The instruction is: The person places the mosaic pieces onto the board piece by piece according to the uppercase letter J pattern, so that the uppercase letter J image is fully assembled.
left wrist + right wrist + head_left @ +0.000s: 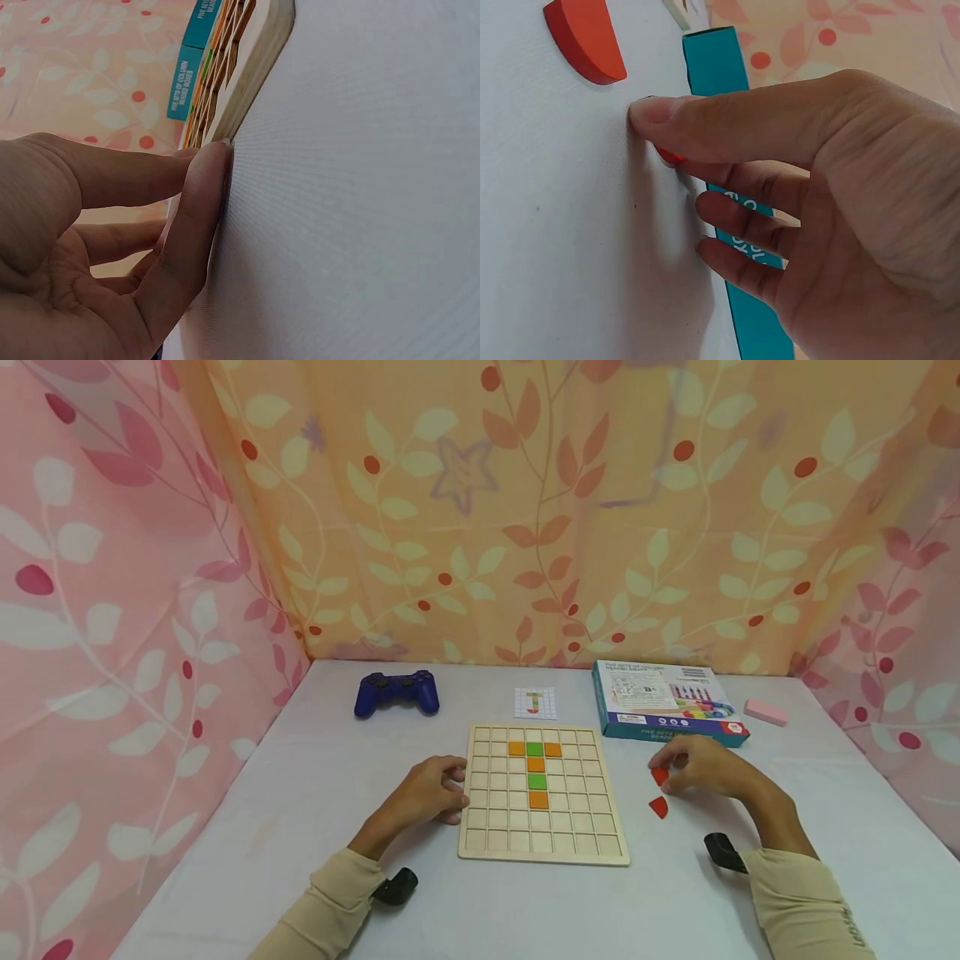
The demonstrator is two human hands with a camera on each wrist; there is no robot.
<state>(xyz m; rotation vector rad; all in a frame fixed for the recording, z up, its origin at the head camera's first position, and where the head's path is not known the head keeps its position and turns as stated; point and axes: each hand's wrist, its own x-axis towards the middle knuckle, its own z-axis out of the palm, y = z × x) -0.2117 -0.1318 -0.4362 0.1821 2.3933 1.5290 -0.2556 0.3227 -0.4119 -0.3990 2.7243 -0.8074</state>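
Note:
A wooden grid board point(495, 843) lies on the table, with several orange and green square tiles point(536, 765) set in a T shape. At its left edge, my left hand point(429, 789) rests its thumb and fingertips against the wood; the board's side point(259, 71) shows close up in the left wrist view. To the right of the board, my right hand point(705, 766) pinches a red wedge-shaped tile point(667, 155) between thumb and index finger, mostly hidden by the thumb. A second red wedge tile point(658, 807) lies loose on the tabletop nearby.
Behind the board lies a small card point(536, 702) with a coloured grid pattern. A flat teal-sided box point(667, 702) is at the back right, beside a pink block point(766, 712). A blue game controller point(396, 693) sits at the back left.

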